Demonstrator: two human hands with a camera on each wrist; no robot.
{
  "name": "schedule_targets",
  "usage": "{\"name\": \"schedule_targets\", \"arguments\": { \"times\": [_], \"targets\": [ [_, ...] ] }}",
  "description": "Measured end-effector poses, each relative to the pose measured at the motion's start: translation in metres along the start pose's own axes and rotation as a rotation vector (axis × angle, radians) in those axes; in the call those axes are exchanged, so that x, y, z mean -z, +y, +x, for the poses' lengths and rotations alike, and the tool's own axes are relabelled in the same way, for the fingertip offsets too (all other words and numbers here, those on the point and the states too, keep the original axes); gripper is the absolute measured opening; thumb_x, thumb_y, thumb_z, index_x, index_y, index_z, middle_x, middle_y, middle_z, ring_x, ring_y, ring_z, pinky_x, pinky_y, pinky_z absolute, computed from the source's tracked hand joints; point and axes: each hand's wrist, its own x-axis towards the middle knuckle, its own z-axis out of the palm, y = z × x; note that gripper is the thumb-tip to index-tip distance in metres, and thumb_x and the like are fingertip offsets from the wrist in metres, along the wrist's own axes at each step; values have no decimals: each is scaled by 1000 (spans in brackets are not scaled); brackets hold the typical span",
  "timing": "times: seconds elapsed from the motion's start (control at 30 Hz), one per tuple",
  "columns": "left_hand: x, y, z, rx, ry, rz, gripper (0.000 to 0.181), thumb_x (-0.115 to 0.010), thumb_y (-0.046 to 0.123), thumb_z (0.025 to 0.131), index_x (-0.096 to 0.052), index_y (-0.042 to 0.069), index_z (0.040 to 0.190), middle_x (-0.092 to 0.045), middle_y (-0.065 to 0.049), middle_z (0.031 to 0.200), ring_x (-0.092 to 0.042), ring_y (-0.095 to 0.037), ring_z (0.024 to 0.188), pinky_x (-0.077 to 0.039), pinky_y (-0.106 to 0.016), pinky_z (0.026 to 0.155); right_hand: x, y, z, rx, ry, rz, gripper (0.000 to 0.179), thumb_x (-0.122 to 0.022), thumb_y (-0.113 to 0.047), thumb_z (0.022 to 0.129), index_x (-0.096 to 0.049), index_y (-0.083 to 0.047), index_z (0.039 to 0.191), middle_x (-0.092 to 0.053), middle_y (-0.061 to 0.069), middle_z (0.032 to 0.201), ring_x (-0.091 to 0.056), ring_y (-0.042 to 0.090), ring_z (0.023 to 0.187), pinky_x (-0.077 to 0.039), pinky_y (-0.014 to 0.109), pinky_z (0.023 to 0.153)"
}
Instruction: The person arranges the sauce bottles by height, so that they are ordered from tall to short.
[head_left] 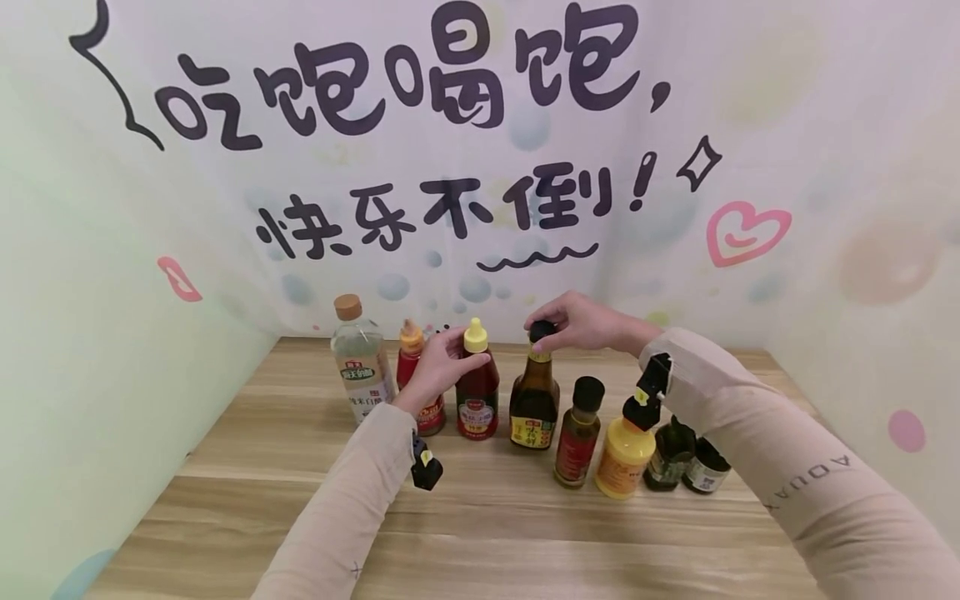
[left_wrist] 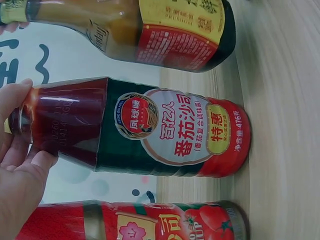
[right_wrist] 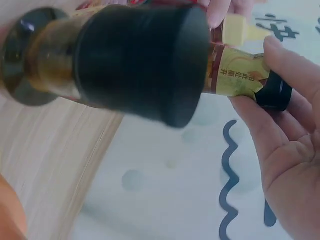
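Two upright bottles are in hand. Thumb and fingers of the left grip (head_left: 438,367) hold the tomato sauce bottle (head_left: 477,404) round its neck, and the right grip (head_left: 588,323) pinches the brown glass bottle (head_left: 534,396) at its black-capped top. The first, directly beneath the left grip, is dark red with a yellow nozzle, a deep green label with a pale round badge, and a red band at its foot; the second, beneath the right grip, carries a yellow and red label. It is hard to tell whether the brown one's base touches the desk (head_left: 480,542). Just left of the left grip stands a red bottle (head_left: 407,367), partly hidden behind that grip and cut off in the left wrist view. Nearer the wearer, below the right grip, is a small black-capped bottle (head_left: 576,446); its blurred cap covers much of the brown bottle in the right wrist view. Right of it stand a yellow bottle (head_left: 625,458), its top partly behind the wrist camera (head_left: 651,392), and two dark jars (head_left: 670,454), partly covered by the sleeve (head_left: 780,450). Farther left of the left grip is a clear bottle (head_left: 362,358), its lower edge lost behind the other sleeve. Beyond both grips hangs a printed backdrop (head_left: 420,308).
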Motion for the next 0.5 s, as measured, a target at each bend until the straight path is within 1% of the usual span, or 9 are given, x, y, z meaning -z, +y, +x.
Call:
{"name": "schedule_targets", "arguments": {
  "times": [0.1, 0.3, 0.5],
  "targets": [
    [-1, -1, 0, -12, 0, -7, 49, -65, 11, 80, -47, 3, 125, -51, -14, 122, -46, -25, 114, -38, -37, 93, 2, 5, 1, -9, 7, -6, 32, -68, -9, 77, -61, 2, 107, -63, 15, 99, -60, 22, 88, -47, 30, 74],
    [-1, -1, 2, -2, 6, 1, 49, -65, 12, 81, -47, 4, 126, -51, -13, 123, -46, -24, 115, -38, -36, 93, 4, 14, 5, -11, 11, 6, 32, -67, -5, 78, -59, 3, 108, -61, 16, 102, -60, 24, 91, -47, 30, 75],
    [-1, -1, 0, 7, 12, 7, 50, -65, 12, 81, -46, 4, 127, -49, -13, 125, -44, -25, 117, -37, -37, 94, 4, 18, 7, -15, 28, 0, 30, -66, -5, 78, -60, 2, 107, -61, 16, 102, -59, 25, 90, -47, 32, 76]
  ]
}}
